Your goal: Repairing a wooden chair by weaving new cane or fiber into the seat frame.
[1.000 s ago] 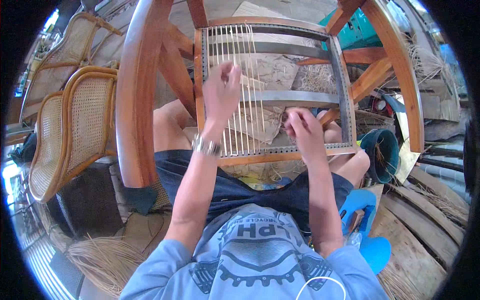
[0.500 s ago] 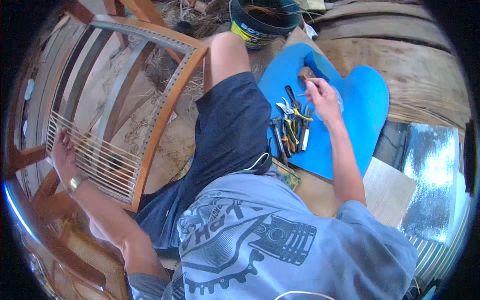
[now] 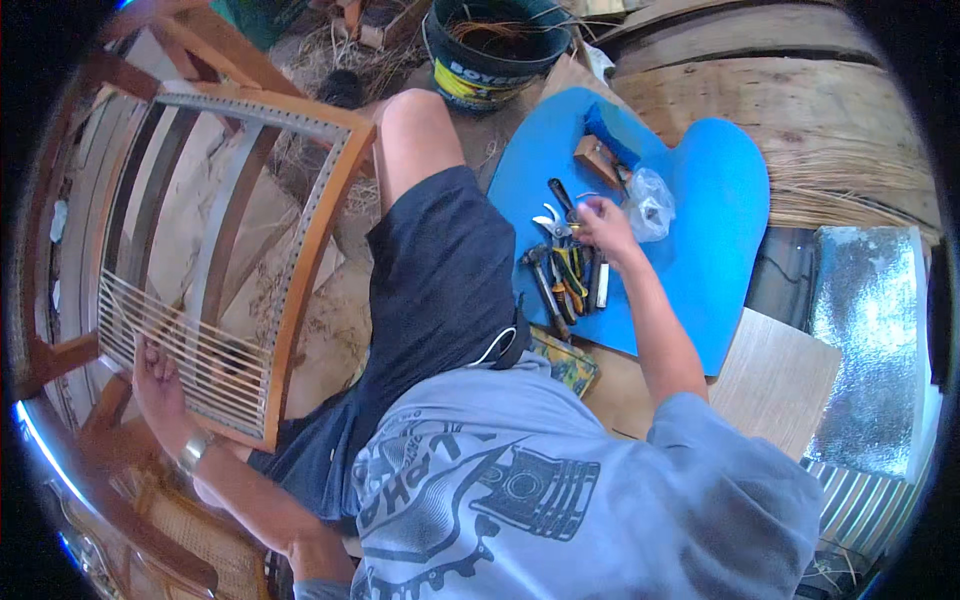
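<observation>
A wooden chair frame (image 3: 318, 250) with small holes along its inner edge leans at my left. Pale cane strands (image 3: 215, 352) run across its lower part. My left hand (image 3: 160, 385) is closed at their left end, and a slanting strand runs to its fingertips. Over the blue mat (image 3: 690, 300), my right hand (image 3: 608, 232) is closed in a pinch; a thin, small piece seems to stick out of it, too small to name. Beneath and beside that hand lie pruning shears (image 3: 553, 224), a hammer (image 3: 545, 280), yellow-and-black pliers (image 3: 570, 275) and other hand tools.
A wooden block (image 3: 598, 160) and a clear plastic bag (image 3: 650, 205) lie on the mat's far part. Beyond stands a dark bucket (image 3: 495, 60) with fibres inside. Long cane bundles (image 3: 840, 205) and a silvery sheet (image 3: 868, 350) are at the right.
My right hand has moved from beside the wooden block left and nearer, over the tools, uncovering the plastic bag. My left hand has shifted slightly nearer and right along the strands. The view has shifted.
</observation>
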A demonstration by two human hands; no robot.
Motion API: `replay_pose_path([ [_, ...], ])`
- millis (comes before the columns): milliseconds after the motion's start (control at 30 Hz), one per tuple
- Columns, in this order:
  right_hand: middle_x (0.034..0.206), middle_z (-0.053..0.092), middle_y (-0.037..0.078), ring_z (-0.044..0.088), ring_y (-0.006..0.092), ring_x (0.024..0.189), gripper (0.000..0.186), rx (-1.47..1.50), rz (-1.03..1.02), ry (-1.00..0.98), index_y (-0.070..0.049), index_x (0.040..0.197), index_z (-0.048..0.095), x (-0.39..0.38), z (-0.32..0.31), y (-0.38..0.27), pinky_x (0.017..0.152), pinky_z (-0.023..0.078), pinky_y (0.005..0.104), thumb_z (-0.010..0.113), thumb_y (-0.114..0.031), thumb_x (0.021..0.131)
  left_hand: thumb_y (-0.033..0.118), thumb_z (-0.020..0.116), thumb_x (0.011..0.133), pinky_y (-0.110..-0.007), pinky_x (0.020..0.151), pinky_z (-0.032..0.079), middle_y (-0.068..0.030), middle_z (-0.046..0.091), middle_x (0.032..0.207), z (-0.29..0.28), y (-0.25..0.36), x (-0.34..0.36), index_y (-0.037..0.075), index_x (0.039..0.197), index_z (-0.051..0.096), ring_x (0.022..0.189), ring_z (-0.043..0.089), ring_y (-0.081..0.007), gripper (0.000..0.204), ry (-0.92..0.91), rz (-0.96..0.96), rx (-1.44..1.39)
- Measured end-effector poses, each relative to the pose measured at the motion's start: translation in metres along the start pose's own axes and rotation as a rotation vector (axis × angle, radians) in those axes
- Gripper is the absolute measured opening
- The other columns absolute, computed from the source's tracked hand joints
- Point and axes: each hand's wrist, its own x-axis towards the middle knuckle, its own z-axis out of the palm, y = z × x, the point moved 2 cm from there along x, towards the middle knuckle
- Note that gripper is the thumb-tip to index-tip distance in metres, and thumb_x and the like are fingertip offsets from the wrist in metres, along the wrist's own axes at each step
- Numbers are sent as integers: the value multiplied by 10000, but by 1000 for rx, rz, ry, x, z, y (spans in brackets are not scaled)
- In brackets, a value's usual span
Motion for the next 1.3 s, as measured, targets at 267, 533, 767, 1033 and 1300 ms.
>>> replay_pose_path([
  [267, 1269, 589, 296, 580, 403, 1181, 773, -1069, -757, 669, 84, 1360, 471, 105, -28, -97, 1058, 424, 452, 741, -425, 844, 145, 507, 1043, -234, 638, 424, -22, 563, 903, 5, -11, -24, -5, 1300, 526, 730, 490, -107, 298, -69, 2, -176],
  [533, 1437, 487, 279, 448, 398, 1362, 838, -471, -576, 398, 40, 1396, 490, 218, -116, -101, 1114, 374, 438, 684, -559, 843, 127, 569, 984, -304, 803, 459, -94, 611, 1083, 30, -21, -2, -43, 1288, 544, 917, 544, -171, 349, -308, 43, -363],
  [767, 1181, 653, 115, 639, 256, 1043, 511, 632, -538, -403, -23, 1341, 536, -10, 2, -209, 894, 519, 418, 604, -385, 986, 102, 567, 961, -456, 1074, 447, -230, 624, 1274, 64, -23, -13, -82, 1191, 619, 1187, 593, -328, 299, -219, 158, -325],
  [1033, 1096, 695, 117, 659, 200, 953, 427, -25, -1001, -754, -43, 1235, 631, -246, 333, -286, 842, 509, 340, 679, -351, 942, 89, 569, 952, -524, 1035, 503, -256, 629, 1225, 95, -27, -14, -31, 1010, 636, 1164, 604, -396, 149, 14, 148, -546],
  [1300, 1152, 636, 228, 643, 317, 1023, 492, -583, -1473, -1089, 21, 1257, 556, -282, 370, -255, 915, 503, 408, 652, -350, 950, 175, 450, 1043, -352, 825, 548, -118, 652, 986, 115, -41, -47, -12, 1133, 563, 909, 630, -193, 237, -15, 141, -462],
])
